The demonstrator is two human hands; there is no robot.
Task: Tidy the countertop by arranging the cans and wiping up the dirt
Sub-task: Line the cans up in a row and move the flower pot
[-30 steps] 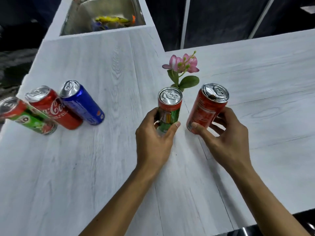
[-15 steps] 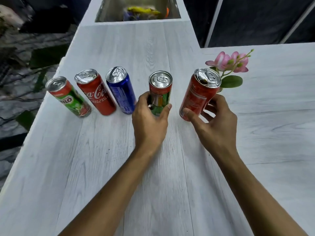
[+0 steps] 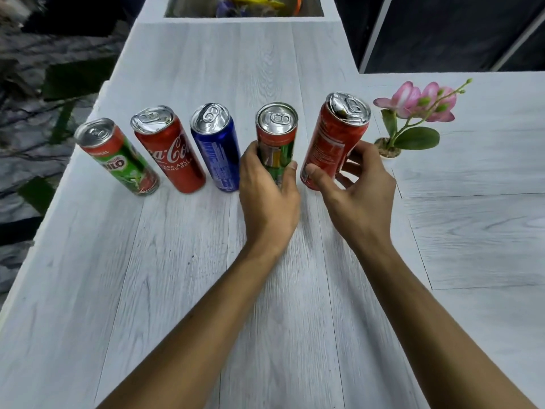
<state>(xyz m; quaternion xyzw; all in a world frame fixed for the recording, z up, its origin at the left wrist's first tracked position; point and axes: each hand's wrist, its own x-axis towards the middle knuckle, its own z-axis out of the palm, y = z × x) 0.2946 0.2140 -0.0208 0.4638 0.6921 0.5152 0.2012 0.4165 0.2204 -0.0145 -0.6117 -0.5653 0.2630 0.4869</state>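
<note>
Five slim cans stand in a row on the white wood-grain countertop (image 3: 177, 290). From the left: a green Milo can (image 3: 118, 156), a red Coca-Cola can (image 3: 169, 149), a blue can (image 3: 216, 146), a green-and-red can (image 3: 275, 137) and a red can (image 3: 336, 137). My left hand (image 3: 268, 196) grips the green-and-red can low down, close to the blue can. My right hand (image 3: 358, 187) holds the red can between thumb and fingers. A few faint dark specks mark the counter in front of the row.
A small pink orchid (image 3: 413, 113) in a little pot stands just right of the red can, behind my right hand. A sink (image 3: 244, 7) holding colourful items lies at the far end. The counter's left edge drops off beside the Milo can.
Both hands carried their cans leftward, from beside the orchid to the three standing cans. The green-and-red can now stands close to the blue can, and the red can follows on its right.
</note>
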